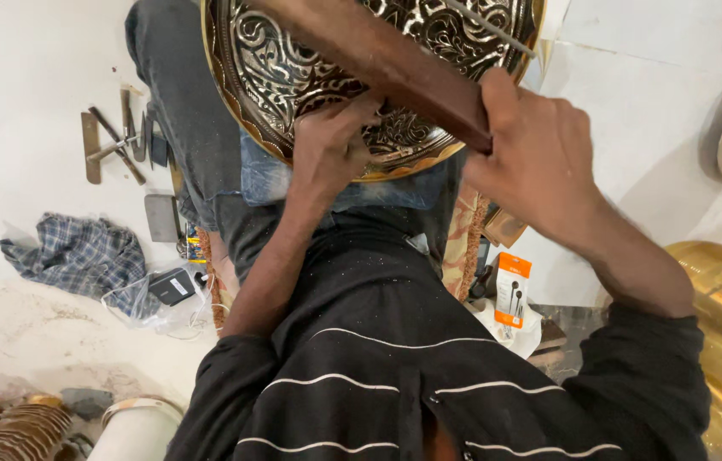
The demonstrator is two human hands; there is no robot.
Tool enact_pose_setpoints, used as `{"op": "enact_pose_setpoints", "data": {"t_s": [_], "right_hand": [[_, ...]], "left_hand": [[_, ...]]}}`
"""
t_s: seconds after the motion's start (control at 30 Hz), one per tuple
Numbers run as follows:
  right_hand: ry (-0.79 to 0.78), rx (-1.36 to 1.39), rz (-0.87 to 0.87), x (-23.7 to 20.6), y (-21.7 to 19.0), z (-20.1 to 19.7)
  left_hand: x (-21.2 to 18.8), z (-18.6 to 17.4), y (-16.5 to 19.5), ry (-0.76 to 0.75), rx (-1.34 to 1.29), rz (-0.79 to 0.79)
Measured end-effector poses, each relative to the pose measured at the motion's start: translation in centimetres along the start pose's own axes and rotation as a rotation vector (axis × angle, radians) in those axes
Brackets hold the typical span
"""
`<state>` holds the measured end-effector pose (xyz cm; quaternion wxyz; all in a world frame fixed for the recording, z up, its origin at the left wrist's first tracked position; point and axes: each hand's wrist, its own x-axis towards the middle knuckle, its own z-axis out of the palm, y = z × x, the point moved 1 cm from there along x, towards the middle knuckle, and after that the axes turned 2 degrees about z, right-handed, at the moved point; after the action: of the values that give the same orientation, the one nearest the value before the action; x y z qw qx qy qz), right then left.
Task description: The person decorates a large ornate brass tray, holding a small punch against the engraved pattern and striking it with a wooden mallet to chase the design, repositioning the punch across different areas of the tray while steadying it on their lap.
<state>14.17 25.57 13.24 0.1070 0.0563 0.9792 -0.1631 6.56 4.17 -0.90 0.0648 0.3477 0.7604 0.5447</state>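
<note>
Now | left hand (pixel 331 141) on engraved plate (pixel 293 68) | right hand (pixel 532 158) gripping wooden block (pixel 395 60)

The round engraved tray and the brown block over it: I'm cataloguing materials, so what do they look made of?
Round engraved tray: likely brass, with a shiny golden rim and dark scrollwork relief. Brown block in the right hand: probably wood, matte reddish-brown.

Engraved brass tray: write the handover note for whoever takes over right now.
Left hand: fingertips pressed on the engraved brass tray, which rests on the lap.
Right hand: gripping a dark wooden block laid across the tray.
Done: the visible tray face already carries scrollwork.
Left: cannot tell; much of the tray is hidden or out of frame.
Loose metal tools lie on the floor.
</note>
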Motion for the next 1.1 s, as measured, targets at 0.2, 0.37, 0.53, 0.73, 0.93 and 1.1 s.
{"op": "enact_pose_setpoints", "data": {"t_s": [0.2,0.37,0.53,0.73,0.93,1.1], "right_hand": [[0.081,0.325,0.043,0.4,0.3,0.8],[0.227,0.591,-0.001,0.3,-0.2,0.8],[0.130,0.196,-0.111,0.4,-0.4,-0.4],[0.087,0.148,-0.055,-0.1,0.2,0.2],[0.127,0.344,-0.054,0.0,0.7,0.3],[0.059,0.262,0.000,0.2,0.1,-0.1]], "left_hand": [[0.5,-0.1,0.6,0.058,-0.195,-0.004],[0.5,-0.1,0.5,-0.005,-0.093,-0.074],[0.2,0.1,-0.2,0.012,-0.057,-0.045],[0.0,0.0,-0.1,0.000,-0.035,-0.038],[0.3,-0.2,-0.2,-0.035,-0.044,-0.095],[0.1,0.0,-0.2,0.021,-0.018,-0.034]]}}
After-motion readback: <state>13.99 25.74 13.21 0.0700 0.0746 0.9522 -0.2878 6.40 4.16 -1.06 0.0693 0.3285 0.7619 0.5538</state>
